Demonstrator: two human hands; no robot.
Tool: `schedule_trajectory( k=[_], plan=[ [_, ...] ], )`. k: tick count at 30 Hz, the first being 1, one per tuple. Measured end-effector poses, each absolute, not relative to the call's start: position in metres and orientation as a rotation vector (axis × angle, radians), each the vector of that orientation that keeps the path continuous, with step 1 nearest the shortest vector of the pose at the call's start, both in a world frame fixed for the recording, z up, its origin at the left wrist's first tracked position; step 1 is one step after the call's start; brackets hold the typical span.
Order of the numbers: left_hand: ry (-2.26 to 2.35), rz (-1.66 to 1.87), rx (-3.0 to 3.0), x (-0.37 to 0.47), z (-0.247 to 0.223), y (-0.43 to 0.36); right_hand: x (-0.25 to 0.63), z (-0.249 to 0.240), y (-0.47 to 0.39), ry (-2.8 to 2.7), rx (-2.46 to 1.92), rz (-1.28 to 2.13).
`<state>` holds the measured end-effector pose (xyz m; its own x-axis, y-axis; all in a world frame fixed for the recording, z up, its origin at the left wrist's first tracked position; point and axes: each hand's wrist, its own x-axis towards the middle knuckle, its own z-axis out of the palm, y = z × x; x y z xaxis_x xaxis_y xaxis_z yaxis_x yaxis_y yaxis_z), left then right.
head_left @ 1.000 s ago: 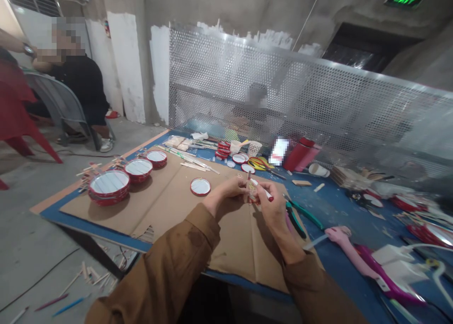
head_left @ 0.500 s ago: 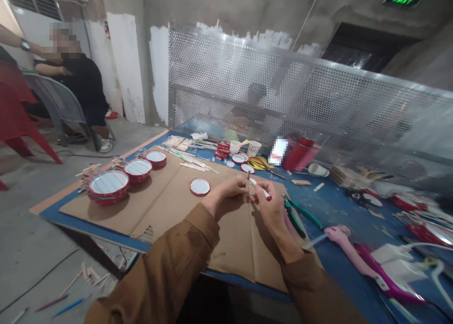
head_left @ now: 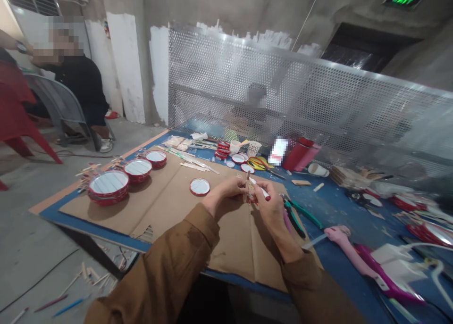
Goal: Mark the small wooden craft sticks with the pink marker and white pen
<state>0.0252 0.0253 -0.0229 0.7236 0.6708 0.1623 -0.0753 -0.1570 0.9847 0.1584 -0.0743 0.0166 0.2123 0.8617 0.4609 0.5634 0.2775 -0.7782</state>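
My left hand (head_left: 231, 190) is closed on a small wooden-stick piece (head_left: 248, 181) above the cardboard (head_left: 226, 229). Fingers of my right hand (head_left: 271, 202) wrap round a white marker with a red end (head_left: 262, 190), whose tip points at the piece. The piece is small, and my fingers partly cover it. To the left of my hands a round red-rimmed lid (head_left: 200, 186) lies on the cardboard. Close to my right hand, on its right side, are green-handled pliers (head_left: 302, 213).
Three red tins (head_left: 108, 187) with sticks stand at the left. Behind my hands are scissors (head_left: 260, 163), paper cups (head_left: 254, 148), a phone (head_left: 278, 151) and a red bottle (head_left: 298, 154). A pink glue gun (head_left: 354, 254) lies at the right. A person (head_left: 79, 76) sits at the far left.
The marker and my right hand have shifted very slightly, while my left hand stays in place. The seated person at the far left has moved their arms and head.
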Motion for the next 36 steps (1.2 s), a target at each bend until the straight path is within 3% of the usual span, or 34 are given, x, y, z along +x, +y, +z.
schedule_trajectory(
  k=[27, 36],
  plan=[
    [0.493, 0.705, 1.679, 0.023, -0.014, 0.022, 0.159, 0.011, -0.073, -1.487, -1.379, 0.377],
    [0.502, 0.743, 1.592, 0.024, -0.020, 0.022, 0.161, 0.013, -0.075, -1.422, -1.432, 0.233]
  ],
)
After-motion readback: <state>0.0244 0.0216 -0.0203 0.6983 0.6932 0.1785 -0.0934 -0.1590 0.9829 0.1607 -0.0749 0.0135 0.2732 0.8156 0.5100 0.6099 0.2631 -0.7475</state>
